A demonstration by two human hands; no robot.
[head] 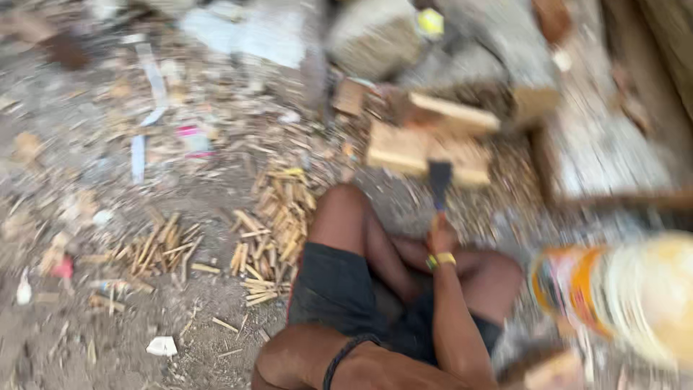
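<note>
- On the dirt ground [108, 339] — thin pale sticks [278, 217] lie in loose heaps beside the knee.
- Right hand [442, 238] closed on a dark flat blade [439, 177], upright over a pale wood block [404, 148].
- Left hand: not seen.
- Blurred orange-banded bottle [613, 292] at right; contents unclear.

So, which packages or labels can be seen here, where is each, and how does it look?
Labelled container: right edge, close to the camera, blurred; round, pale yellow with an orange and multicoloured label.
Small wrapper: on the ground, upper left; flat, pink and white.
Yellow scrap: top centre, on grey rubble; too blurred to identify.
</note>
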